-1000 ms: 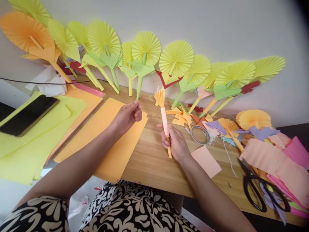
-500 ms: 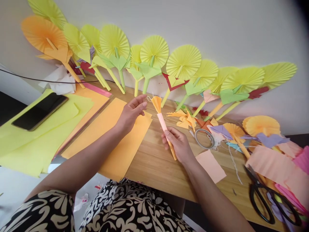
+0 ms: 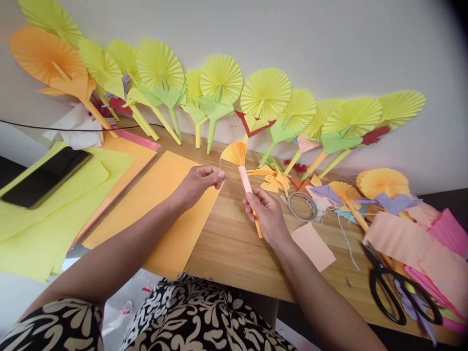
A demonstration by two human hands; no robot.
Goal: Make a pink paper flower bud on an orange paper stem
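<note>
An orange pleated paper fan (image 3: pixel 236 153) rises partly spread from a rolled paper handle (image 3: pixel 244 178) with a pale pink band. My right hand (image 3: pixel 266 210) is closed around the lower handle and holds it tilted over the table. My left hand (image 3: pixel 203 184) pinches a thin white string (image 3: pixel 221 168) that runs up to the fan's left edge. Beneath my left forearm lies a sheet of orange paper (image 3: pixel 146 209). A small pale pink paper piece (image 3: pixel 313 247) rests on the table near my right wrist.
Several yellow-green paper fans (image 3: pixel 265 94) lean along the wall. At left a black phone (image 3: pixel 46 176) lies on yellow-green paper (image 3: pixel 69 214). A tape roll (image 3: pixel 302 206), folded orange paper flowers (image 3: pixel 274 180), black scissors (image 3: pixel 387 287) and pink paper scraps (image 3: pixel 413 239) are at right.
My left hand has closed on the string and drawn it down and left. The orange fan has opened wider to the left. My right hand still holds the handle; the view has shifted slightly.
</note>
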